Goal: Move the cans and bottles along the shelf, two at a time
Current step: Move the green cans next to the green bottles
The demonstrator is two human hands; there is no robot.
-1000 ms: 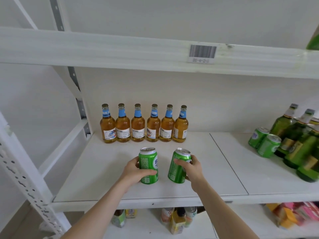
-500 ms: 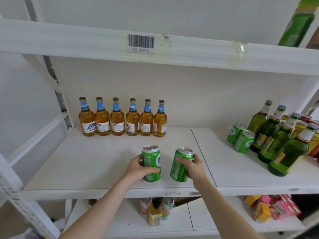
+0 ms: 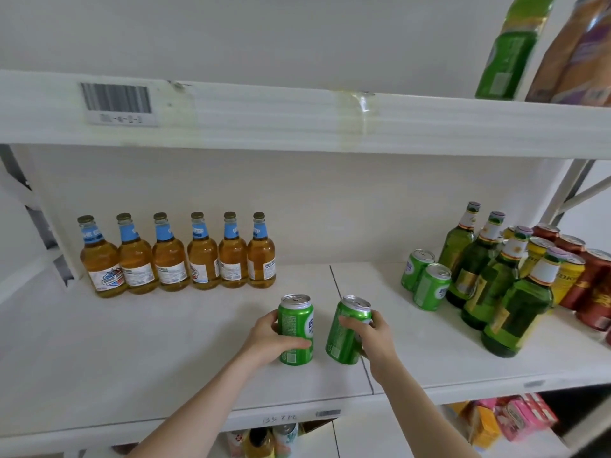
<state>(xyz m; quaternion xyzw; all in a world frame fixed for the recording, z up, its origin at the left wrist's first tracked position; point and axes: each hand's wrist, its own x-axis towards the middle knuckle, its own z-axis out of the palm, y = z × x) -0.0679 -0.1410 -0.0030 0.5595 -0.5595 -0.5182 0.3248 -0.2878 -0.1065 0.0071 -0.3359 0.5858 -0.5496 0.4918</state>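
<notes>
My left hand (image 3: 269, 338) grips an upright green can (image 3: 296, 322) near the middle of the white shelf (image 3: 132, 358). My right hand (image 3: 375, 338) grips a second green can (image 3: 345, 335), tilted slightly to the left, just beside the first near the seam between the shelf boards. Two more green cans (image 3: 426, 280) stand at the right. Behind them are several green glass bottles (image 3: 486, 276). Several amber bottles with blue neck labels (image 3: 178, 256) line the back wall at the left.
Yellow and red cans (image 3: 582, 279) crowd the far right of the shelf. The upper shelf beam (image 3: 297, 120) carries a barcode label, with bags above at the right. The lower shelf holds small bottles (image 3: 261, 441) and colourful boxes (image 3: 506, 421).
Both hands have carried the two green cans to the right along the shelf, now close to the board seam. My view has swung right, bringing the right-hand bottles and cans closer.
</notes>
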